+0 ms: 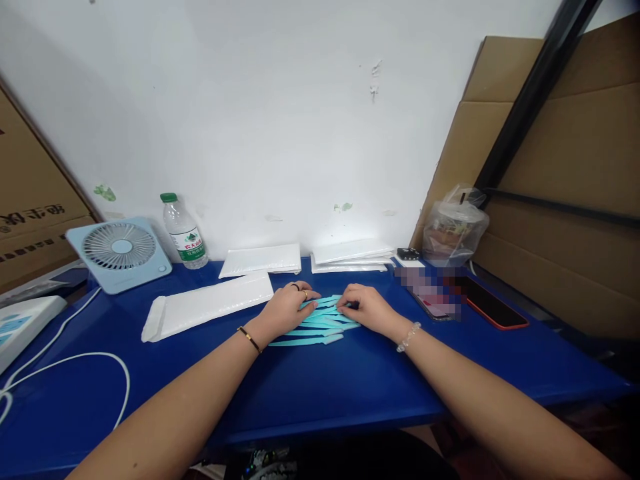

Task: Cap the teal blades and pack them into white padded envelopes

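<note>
Several thin teal sticks [314, 329] lie in a loose fan on the blue table [320, 387], in front of me. My left hand [286, 308], with rings and a dark bracelet, rests palm down on the left side of the pile, fingers stretched over the sticks. My right hand [367, 308], with a bead bracelet, lies on the right side, its fingers curled and pinching the ends of some sticks. The two hands almost meet over the pile.
A white padded envelope [207, 305] lies left of the hands; more envelopes [261, 260] and a stack [350, 257] sit by the wall. A small blue fan [119, 252], water bottle [184, 232], white cable [65, 367], two phones [495, 307], a bagged item [454, 227] and cardboard boxes surround.
</note>
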### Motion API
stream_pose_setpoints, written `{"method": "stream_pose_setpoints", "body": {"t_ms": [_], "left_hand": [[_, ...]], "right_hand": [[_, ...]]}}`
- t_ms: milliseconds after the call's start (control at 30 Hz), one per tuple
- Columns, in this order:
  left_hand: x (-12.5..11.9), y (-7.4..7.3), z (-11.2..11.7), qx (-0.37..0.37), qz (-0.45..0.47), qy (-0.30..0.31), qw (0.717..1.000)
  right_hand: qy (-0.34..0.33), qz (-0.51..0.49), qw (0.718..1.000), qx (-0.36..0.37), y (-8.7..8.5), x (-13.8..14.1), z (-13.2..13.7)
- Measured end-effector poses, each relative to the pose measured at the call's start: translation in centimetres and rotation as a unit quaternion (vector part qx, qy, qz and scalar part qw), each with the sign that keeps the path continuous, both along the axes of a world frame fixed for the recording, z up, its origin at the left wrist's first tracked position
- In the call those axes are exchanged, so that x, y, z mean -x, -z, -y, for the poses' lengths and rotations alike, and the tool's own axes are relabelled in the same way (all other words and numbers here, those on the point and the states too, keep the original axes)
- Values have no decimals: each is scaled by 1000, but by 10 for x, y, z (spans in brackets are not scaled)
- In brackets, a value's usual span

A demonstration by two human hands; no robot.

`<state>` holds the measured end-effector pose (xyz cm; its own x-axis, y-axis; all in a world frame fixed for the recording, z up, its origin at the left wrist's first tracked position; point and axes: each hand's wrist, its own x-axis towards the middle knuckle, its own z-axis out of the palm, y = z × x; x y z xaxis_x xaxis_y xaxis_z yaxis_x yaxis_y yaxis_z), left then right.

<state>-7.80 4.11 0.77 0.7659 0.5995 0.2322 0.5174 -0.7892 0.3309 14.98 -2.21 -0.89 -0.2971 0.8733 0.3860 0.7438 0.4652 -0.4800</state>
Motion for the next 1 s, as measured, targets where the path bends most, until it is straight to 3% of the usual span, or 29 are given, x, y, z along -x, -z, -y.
{"method": "stream_pose_setpoints", "body": {"t_ms": [167, 400, 533, 633, 767, 867, 1000], "left_hand": [[0, 2, -2, 2, 17, 3, 1000], [1, -5, -1, -32, -19, 20, 999], [-1, -2, 0, -16, -36, 39, 998], [-6, 3, 2, -14, -31, 31, 999], [-11, 7, 4, -22, -17, 16, 999], [-8, 4, 2, -13, 6, -10, 1000], [6, -2, -8, 35, -10, -24, 999]], "right_hand": [[32, -21, 999, -14, -4, -1, 1], [-66, -18, 994, 85, -12, -16, 9], [-39, -16, 997, 69, -12, -17, 6], [-29, -27, 997, 62, -15, -19, 8], [-102, -37, 988, 109, -19, -18, 11], [-132, -19, 982, 136, -19, -18, 12], [-115, -33, 983, 137, -20, -21, 12]]}}
